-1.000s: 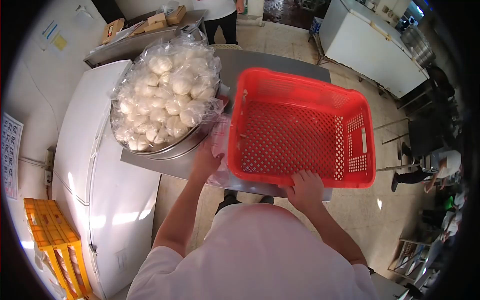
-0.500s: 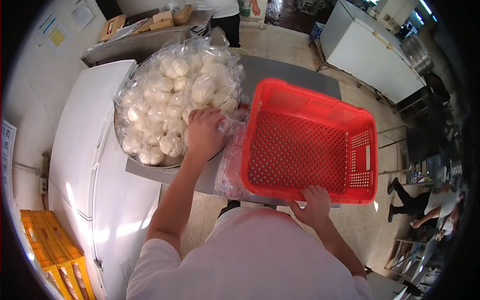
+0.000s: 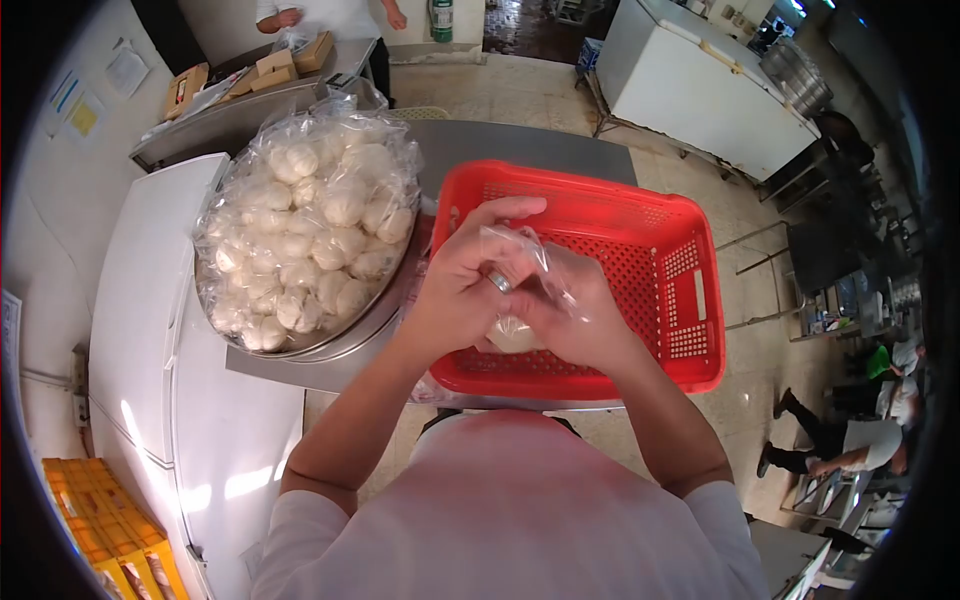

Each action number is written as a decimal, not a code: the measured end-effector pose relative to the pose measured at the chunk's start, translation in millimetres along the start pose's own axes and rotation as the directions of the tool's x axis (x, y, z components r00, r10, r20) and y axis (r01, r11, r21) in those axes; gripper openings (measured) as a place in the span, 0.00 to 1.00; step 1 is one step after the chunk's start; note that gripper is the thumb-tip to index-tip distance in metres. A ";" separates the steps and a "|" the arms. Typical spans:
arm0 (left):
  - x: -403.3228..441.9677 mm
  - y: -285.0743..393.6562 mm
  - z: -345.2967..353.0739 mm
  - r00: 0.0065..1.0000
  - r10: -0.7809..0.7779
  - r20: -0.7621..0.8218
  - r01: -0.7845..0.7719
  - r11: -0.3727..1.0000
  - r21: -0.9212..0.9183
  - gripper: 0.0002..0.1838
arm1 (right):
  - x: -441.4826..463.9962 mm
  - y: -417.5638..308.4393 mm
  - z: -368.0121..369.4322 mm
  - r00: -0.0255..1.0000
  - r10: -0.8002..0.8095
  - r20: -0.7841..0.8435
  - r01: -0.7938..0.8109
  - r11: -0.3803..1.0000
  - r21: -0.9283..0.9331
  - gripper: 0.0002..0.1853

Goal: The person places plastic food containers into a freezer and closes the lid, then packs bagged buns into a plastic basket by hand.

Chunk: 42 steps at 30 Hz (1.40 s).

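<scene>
Above the red plastic basket (image 3: pixel 690 370), both my hands grip a clear plastic bag (image 3: pixel 516 338) with a white, dough-like ball in its lower part. My left hand (image 3: pixel 455 290) pinches the bag's top, its index finger stretched out. Closed on the bag from the other side is my right hand (image 3: pixel 575 310); its fingertips are partly hidden. What shows of the basket's perforated floor holds nothing. Left of it, a round metal pan (image 3: pixel 345 350) is heaped with similar bagged white balls (image 3: pixel 300 235).
Basket and pan stand on a grey metal table (image 3: pixel 580 150). A white fridge (image 3: pixel 150 310) is at the left, with yellow crates (image 3: pixel 110 520) below. A chest freezer (image 3: pixel 700 85) stands far right. One person (image 3: pixel 340 20) is behind the table; others (image 3: pixel 850 440) are at right.
My left hand has left the pan and moved right over the basket with a bagged ball. My right hand has left the basket's rim and joined it at the bag. The view has shifted.
</scene>
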<state>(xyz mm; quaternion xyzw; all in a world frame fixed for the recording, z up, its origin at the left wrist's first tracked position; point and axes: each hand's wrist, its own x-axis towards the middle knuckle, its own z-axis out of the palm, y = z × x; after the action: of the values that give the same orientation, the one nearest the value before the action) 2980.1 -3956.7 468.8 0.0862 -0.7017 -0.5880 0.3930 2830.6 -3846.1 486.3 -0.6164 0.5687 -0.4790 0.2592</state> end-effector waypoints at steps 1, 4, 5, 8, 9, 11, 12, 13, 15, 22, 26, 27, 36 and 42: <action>0.1 0.8 10.5 0.992 -0.120 -0.023 0.117 0.986 -0.116 0.14 | -0.1 10.0 -0.2 0.998 0.056 -0.040 -0.052 0.993 0.108 0.16; -12.5 -22.4 28.4 0.982 -0.188 0.021 0.187 0.948 -0.257 0.33 | 3.2 12.6 -12.0 0.962 0.230 -0.147 -0.190 0.951 0.245 0.10; -22.2 -27.0 37.5 0.980 -0.196 0.037 0.199 0.952 -0.231 0.38 | 3.8 12.3 -16.2 0.939 0.291 -0.182 -0.238 0.935 0.265 0.09; -26.7 -23.5 67.8 0.915 -0.398 -0.063 0.401 0.915 0.044 0.44 | 7.3 43.6 -11.0 0.906 0.337 -0.257 -0.277 0.929 0.245 0.07; -24.2 -24.4 70.9 0.898 -0.422 -0.124 0.435 0.893 0.115 0.43 | 7.1 46.6 -14.1 0.942 0.236 -0.238 -0.199 0.965 0.171 0.09; -25.1 -40.8 61.3 0.929 -0.354 -0.111 0.369 0.914 0.171 0.32 | 3.1 51.0 -20.7 0.983 0.032 -0.179 -0.027 0.999 0.030 0.13; -24.2 -48.7 51.1 0.906 -0.411 -0.103 0.423 0.892 0.157 0.29 | -0.7 49.4 -23.7 0.988 -0.124 -0.090 0.113 0.987 -0.116 0.16; -26.2 -59.0 43.4 0.879 -0.467 -0.093 0.476 0.868 0.143 0.26 | -4.5 44.1 -27.9 0.964 -0.264 0.021 0.261 0.934 -0.244 0.21; -34.4 -73.5 38.7 0.812 -0.584 -0.009 0.480 0.676 -0.559 0.15 | -9.6 32.8 -30.5 0.907 -0.384 0.175 0.422 0.818 -0.392 0.27; -41.3 -22.2 8.9 0.685 -0.725 0.067 0.727 0.676 -0.118 0.17 | -20.1 46.4 -22.0 0.967 -0.167 0.192 0.238 0.862 -0.447 0.38; -49.6 -9.7 -10.7 0.711 -0.650 -0.269 0.698 0.699 0.157 0.16 | -9.3 52.4 0.9 0.975 0.174 0.138 -0.129 0.949 -0.286 0.34; -53.3 -7.8 -13.9 0.740 -0.537 -0.405 0.647 0.734 0.209 0.15 | -5.7 65.1 7.2 0.949 0.263 0.174 -0.196 0.924 -0.328 0.32; -100.3 -49.0 3.7 0.795 -0.419 -0.439 0.420 0.902 -0.100 0.12 | -24.9 203.0 104.3 0.509 0.617 0.600 -0.524 0.776 -0.353 0.22; -96.2 -55.7 2.0 0.766 -0.495 -0.410 0.424 0.868 -0.257 0.10 | -21.6 200.2 102.6 0.555 0.540 0.633 -0.431 0.837 -0.337 0.19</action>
<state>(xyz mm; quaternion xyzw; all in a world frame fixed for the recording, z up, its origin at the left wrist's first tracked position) 3024.9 -3915.5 375.7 0.3638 -0.4982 -0.6792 0.3977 2833.1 -3892.5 265.1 -0.5864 0.6050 -0.0730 0.5337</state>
